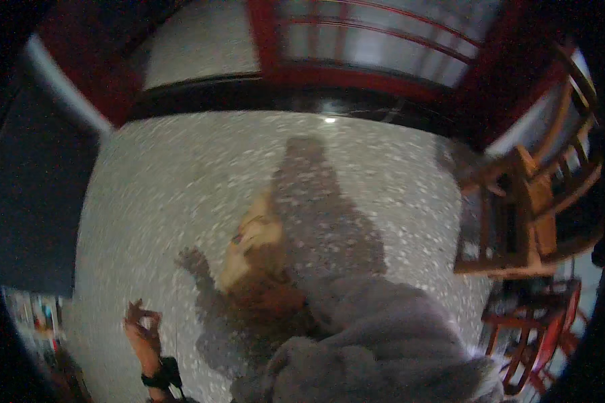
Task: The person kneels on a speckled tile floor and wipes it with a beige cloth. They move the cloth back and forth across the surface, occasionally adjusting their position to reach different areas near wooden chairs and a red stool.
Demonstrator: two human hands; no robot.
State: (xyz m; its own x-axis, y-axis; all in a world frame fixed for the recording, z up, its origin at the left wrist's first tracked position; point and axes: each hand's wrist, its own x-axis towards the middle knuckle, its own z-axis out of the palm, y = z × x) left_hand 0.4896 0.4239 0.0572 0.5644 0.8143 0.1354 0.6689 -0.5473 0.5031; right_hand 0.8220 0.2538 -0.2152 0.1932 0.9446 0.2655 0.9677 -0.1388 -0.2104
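Observation:
My left hand (143, 325) hangs at the lower left over a speckled pale floor (146, 201). A black band (162, 374) circles its wrist. Thumb and fingers are bent with a gap between them, and nothing shows in them. My right hand is out of view. Thick grey clothing (363, 347) on my body fills the bottom centre. Beside it is a blurred tan and brown shape (254, 247) that I cannot make out. A dark shadow (327, 216) stretches ahead over the floor, and a hand-shaped shadow falls near my left hand.
At the right stands a wooden chair (539, 221), with a red-framed piece of furniture (534, 317) below it. Ahead, a black sill (206, 95) runs under a red-framed door or window (368, 75). A dark panel (40, 191) and a shelf with items (38, 315) are on the left.

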